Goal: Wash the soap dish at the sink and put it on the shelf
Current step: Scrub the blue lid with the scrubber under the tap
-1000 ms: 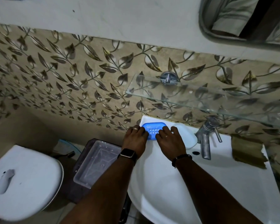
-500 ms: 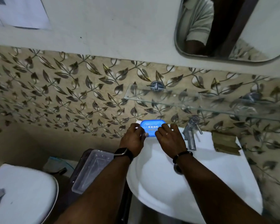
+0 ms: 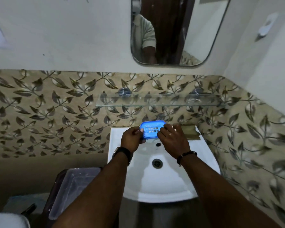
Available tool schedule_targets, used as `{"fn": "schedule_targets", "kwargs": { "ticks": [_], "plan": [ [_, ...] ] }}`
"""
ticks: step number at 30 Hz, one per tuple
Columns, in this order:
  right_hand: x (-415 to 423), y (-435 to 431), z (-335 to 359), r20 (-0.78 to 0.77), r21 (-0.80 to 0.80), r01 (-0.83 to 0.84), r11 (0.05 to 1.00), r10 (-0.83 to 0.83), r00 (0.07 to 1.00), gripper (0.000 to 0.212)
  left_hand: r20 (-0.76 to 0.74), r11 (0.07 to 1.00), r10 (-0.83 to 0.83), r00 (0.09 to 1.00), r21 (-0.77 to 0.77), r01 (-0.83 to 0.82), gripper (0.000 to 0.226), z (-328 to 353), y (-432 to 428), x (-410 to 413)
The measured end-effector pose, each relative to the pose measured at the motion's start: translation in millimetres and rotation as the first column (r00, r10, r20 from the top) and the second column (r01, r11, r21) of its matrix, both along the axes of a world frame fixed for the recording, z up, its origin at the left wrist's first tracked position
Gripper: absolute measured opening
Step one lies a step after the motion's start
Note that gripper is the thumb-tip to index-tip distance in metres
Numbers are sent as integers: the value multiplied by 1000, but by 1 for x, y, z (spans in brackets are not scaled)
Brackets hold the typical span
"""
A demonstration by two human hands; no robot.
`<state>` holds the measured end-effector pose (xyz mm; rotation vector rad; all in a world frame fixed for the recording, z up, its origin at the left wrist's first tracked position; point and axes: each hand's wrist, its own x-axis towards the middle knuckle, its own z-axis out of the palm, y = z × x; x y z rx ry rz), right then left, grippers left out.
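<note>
The blue slotted soap dish (image 3: 152,128) is held above the back of the white sink (image 3: 118,145), tilted toward me, in front of the tap, which it mostly hides. My left hand (image 3: 132,140) grips its left end and my right hand (image 3: 173,139) grips its right end. The glass shelf (image 3: 160,102) hangs on the leaf-patterned wall just above the dish, with nothing seen on it.
A brown cloth (image 3: 190,131) lies on the sink's back right corner. A dark bin with a clear lid (image 3: 72,190) stands left of the sink, and a toilet lid (image 3: 8,220) shows at the bottom left. A mirror (image 3: 171,30) hangs above the shelf.
Both hands have lifted the soap dish off the sink's back left rim and carried it right, in front of the tap. The view has swung right and tilted upward.
</note>
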<state>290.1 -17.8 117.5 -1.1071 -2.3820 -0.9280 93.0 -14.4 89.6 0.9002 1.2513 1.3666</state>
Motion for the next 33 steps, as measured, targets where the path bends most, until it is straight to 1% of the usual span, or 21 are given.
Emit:
{"fn": "schedule_targets", "kwargs": {
  "ticks": [2,5,6,10,12,15,17,20,21,23,24,28,33],
  "plan": [
    [12,-3,-1,10,-8,0,1000,0,1000,7,56,998,-57,997,-14,58,7,-1,-1,10],
    [25,-3,-10,-12,17,15,1000,-15,1000,19,117,997,-66,991,-40,71,9,-3,1,21],
    [28,-1,-13,-29,25,28,999,-28,999,20,127,997,-59,990,-47,65,10,-3,2,24],
    [50,15,-16,-140,17,151,988,-148,979,22,138,998,-7,990,-60,16,10,-6,9,34],
    [65,30,-13,-139,-11,255,967,-254,957,21,147,998,14,989,-60,-5,7,-8,11,39],
    [89,49,-14,-92,-116,394,912,-405,910,20,141,998,25,990,-60,-17,10,-16,13,47],
    [100,57,-19,-88,-181,435,882,-455,886,22,135,998,34,990,-60,-26,10,-22,15,50],
    [112,69,-33,-101,-298,451,841,-498,861,40,126,997,56,990,-67,-48,20,-29,18,51],
    [116,73,-39,-79,-348,466,813,-521,850,39,124,996,67,990,-70,-58,23,-30,20,51],
    [121,81,-49,-15,-441,509,739,-573,819,27,129,995,85,988,-70,-77,26,-31,23,50],
    [124,88,-54,9,-476,519,711,-585,811,25,132,994,93,987,-71,-84,26,-32,25,50],
    [130,110,-79,66,-588,516,623,-599,798,29,131,991,118,984,-77,-108,27,-39,29,49],
    [134,119,-107,82,-631,502,591,-593,801,29,131,990,128,983,-71,-119,28,-41,27,48]
  ]
}}
